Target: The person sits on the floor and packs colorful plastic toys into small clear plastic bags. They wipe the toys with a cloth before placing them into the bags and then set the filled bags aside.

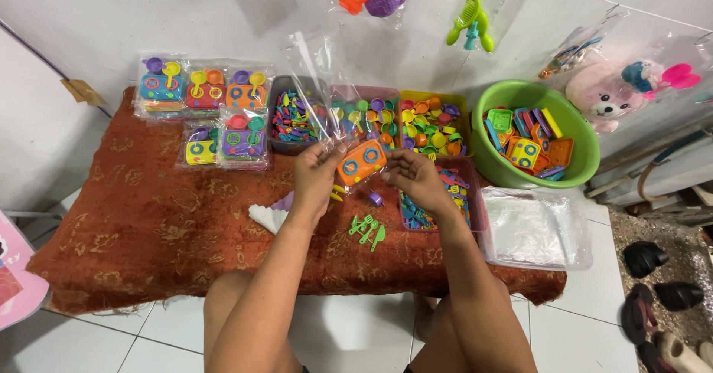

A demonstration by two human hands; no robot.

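My left hand grips the lower edge of a clear plastic bag that stands up above it. My right hand holds an orange toy stove with blue rings at the mouth of that bag. Both hands hover over a rust-red patterned cloth on a low table. Small green toy utensils and a purple piece lie on the cloth just below my hands. A yellow piece sticks out under my left hand.
Packed toy sets in bags lie at the back left. Bins of small coloured toy parts line the back, a pink bin sits by my right wrist. A green basin holds toy stoves. A stack of clear bags lies right.
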